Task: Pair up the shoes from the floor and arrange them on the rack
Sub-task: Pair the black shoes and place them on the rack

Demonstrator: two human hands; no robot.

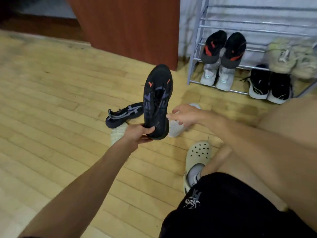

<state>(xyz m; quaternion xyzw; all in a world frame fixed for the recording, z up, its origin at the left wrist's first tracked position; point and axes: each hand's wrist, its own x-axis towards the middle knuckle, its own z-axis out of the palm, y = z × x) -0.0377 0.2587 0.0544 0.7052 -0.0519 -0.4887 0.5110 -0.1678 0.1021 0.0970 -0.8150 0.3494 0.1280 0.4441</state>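
Observation:
My left hand (139, 134) grips the heel of a dark navy running shoe (157, 100) with purple stripes and orange marks, held up toe-away above the floor. Its mate (123, 113) lies on its side on the wooden floor just left of it. My right hand (186, 114) hovers open, fingers spread, over a white knit shoe (175, 128); another white shoe (117, 133) lies partly behind my left hand. The metal rack (195, 54) at top right holds a black-and-red pair (224, 48), a cream pair (291, 55), a white pair (217, 77) and a black-and-white pair (269, 86).
A reddish-brown wooden panel (130, 26) stands left of the rack. My foot in a beige clog (197, 160) rests on the floor near my bent knee. The wooden floor (51, 100) stretches out to the left.

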